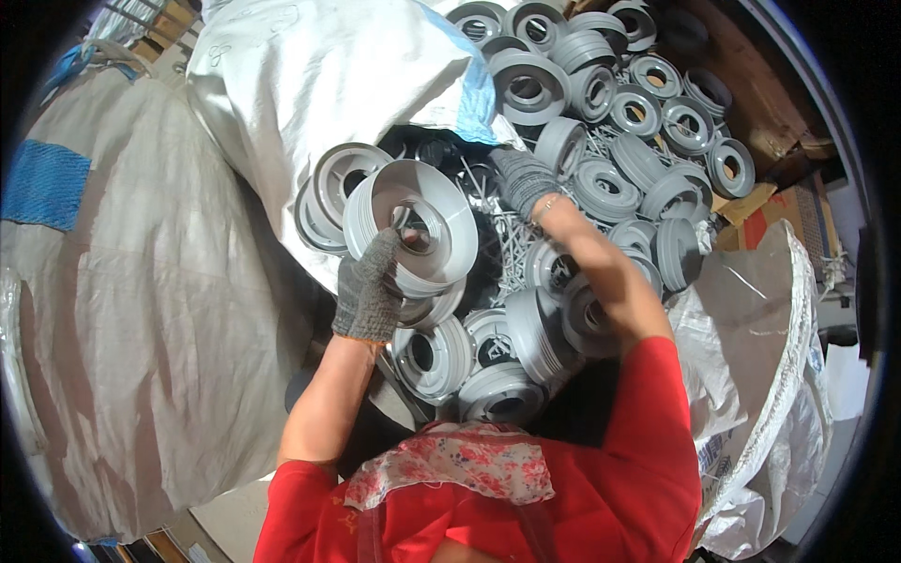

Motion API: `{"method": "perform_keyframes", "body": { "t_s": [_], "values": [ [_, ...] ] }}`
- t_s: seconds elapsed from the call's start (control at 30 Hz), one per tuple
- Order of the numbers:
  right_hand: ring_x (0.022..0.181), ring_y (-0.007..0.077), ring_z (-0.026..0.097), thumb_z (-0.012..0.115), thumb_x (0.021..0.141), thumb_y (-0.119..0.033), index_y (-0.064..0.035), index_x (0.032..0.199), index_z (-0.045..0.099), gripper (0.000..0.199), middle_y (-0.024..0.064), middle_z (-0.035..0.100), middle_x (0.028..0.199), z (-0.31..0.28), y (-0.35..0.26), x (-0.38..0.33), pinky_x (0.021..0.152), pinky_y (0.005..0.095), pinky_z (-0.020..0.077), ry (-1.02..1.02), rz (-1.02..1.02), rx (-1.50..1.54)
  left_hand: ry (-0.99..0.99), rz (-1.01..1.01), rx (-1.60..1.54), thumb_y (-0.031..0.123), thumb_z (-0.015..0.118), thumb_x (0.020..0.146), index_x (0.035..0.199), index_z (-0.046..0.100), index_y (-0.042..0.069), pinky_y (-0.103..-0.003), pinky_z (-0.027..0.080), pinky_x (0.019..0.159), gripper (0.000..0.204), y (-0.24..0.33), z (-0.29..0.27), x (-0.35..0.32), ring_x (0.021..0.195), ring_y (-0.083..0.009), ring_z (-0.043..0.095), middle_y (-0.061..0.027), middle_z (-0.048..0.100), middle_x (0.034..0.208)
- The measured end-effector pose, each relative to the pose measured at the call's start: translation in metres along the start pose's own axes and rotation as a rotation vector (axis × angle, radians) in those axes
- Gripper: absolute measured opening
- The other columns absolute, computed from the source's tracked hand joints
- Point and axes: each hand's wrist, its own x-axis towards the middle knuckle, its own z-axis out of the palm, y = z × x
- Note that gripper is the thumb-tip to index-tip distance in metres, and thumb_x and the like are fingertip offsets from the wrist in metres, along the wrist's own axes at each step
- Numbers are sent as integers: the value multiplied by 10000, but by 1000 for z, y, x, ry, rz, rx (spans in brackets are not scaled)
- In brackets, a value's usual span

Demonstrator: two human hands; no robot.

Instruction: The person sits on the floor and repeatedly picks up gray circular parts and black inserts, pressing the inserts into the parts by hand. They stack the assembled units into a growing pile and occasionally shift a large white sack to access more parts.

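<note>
My left hand (369, 293), in a grey knit glove, grips a light grey round plastic ring part (452, 211) with a ribbed side and a hole in the middle. Its fingers go in at the near rim of the part. Behind it, another grey ring (330, 178) leans against the white sack (282, 84). My right hand (527, 178), also gloved, reaches to the sack's blue-edged mouth, beside a dark gap with black parts in it. The fingers of that hand are blurred and partly hidden, so what they touch does not show.
Several grey rings (605, 188) lie heaped to the right among thin grey sticks (514, 249). More rings (432, 357) sit close to my body. A large beige sack (169, 310) stands at the left; an open white sack (751, 375) and a brown carton (802, 216) are at the right.
</note>
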Motion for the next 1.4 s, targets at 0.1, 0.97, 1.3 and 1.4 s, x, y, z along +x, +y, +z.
{"method": "perform_keyframes", "body": {
  "t_s": [0.1, 0.97, 1.3, 1.4],
  "values": [
    [1004, 293, 564, 424, 851, -148, -108, 1073, 555, 261, 136, 588, 1045, 49, 44, 12, 804, 431, 467, 66, 36, -322, 69, 20, -199, 158, 603, 834, 1110, 545, -1, -372, 541, 741, 323, 4, -9, 9, 835, -218, 619, -118, 625, 931],
    [1098, 408, 464, 657, 713, -275, 37, 1265, 394, 687, 263, 464, 1176, -131, -128, -85, 988, 458, 349, -97, -491, 115, -246, -90, 329, 325, 670, 781, 942, 620, 7, -268, 455, 464, 361, 10, -11, -29, 572, -124, 556, -49, 591, 701],
    [1101, 397, 473, 701, 685, -312, -7, 1262, 435, 705, 253, 490, 1152, -125, -128, -92, 994, 450, 346, -102, -359, 272, -308, -97, 430, 275, 715, 746, 1052, 607, 25, -248, 495, 614, 409, 13, -7, -33, 740, -125, 595, -45, 626, 846],
    [1050, 383, 516, 714, 670, -334, 3, 1235, 463, 704, 248, 531, 1103, -124, -134, -91, 955, 423, 393, -44, -205, 397, -322, 22, 467, 256, 747, 719, 1084, 589, 17, -247, 484, 645, 464, 3, -13, -29, 788, -128, 587, -48, 634, 894]
  ]
}}
